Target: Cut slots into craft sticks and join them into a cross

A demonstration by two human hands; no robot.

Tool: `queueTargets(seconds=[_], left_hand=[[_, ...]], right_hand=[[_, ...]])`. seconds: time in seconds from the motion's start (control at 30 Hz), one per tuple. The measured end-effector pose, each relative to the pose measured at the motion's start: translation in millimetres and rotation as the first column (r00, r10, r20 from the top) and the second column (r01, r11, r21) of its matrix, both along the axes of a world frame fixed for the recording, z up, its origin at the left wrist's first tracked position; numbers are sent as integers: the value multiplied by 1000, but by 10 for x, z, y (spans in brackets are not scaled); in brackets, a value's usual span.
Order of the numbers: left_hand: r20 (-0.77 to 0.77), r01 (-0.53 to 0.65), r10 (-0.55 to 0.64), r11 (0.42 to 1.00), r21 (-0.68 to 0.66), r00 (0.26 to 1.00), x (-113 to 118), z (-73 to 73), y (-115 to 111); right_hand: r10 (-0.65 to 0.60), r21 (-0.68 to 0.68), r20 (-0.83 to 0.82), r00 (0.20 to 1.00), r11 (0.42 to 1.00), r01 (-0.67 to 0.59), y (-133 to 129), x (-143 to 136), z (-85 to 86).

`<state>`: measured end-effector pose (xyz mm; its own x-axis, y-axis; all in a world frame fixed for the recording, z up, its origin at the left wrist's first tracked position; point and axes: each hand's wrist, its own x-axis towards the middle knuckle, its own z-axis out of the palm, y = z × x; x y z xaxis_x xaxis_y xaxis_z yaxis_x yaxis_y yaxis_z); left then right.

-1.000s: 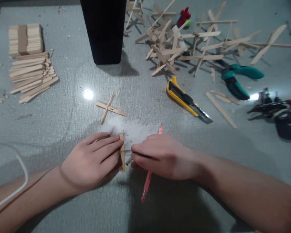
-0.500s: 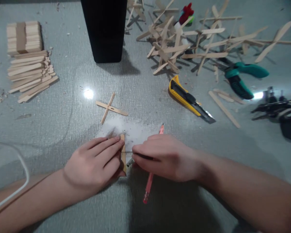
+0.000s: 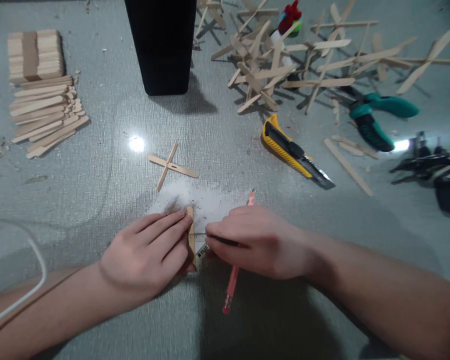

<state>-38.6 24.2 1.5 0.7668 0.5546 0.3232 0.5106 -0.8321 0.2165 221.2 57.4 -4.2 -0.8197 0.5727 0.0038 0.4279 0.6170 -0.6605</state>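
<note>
My left hand [image 3: 146, 250] lies with fingers together, pressing down a wooden craft stick [image 3: 191, 235] that stands nearly upright in the view. Under the stick runs what looks like a clear ruler [image 3: 199, 238] with fine marks and a barcode label [image 3: 202, 250]. My right hand [image 3: 251, 242] is closed, thumb and forefinger pinched at the ruler's right part. A pink pencil [image 3: 231, 287] passes beneath this hand, point away from me; whether the fingers grip it is hidden. Both hands rest at the near edge of a smudged white paper [image 3: 210, 200].
Two crossed sticks [image 3: 167, 164] lie beyond the paper. A yellow utility knife [image 3: 288, 150] has its blade out. Green-handled pliers [image 3: 373, 122] and a pile of joined sticks [image 3: 262, 75] are at right. A black container [image 3: 163, 50] stands behind; stick stacks [image 3: 47, 100] lie left.
The view has shifted very slightly. Both hands, the stick and the pencil keep nearly the same places.
</note>
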Motion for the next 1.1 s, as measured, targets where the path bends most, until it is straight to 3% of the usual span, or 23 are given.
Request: queueTargets(seconds=[0.5, 0.83, 1.1], left_hand=[[-10, 67, -67, 998, 21, 998, -5, 54, -65], [-51, 14, -9, 997, 79, 999, 20, 20, -157], [-50, 22, -19, 998, 52, 999, 23, 43, -129]], right_hand=[[-7, -9, 8, 1000, 1000, 7, 0, 8, 17], [29, 9, 47, 998, 1000, -29, -3, 0, 9], [48, 10, 67, 997, 999, -49, 13, 1, 38]])
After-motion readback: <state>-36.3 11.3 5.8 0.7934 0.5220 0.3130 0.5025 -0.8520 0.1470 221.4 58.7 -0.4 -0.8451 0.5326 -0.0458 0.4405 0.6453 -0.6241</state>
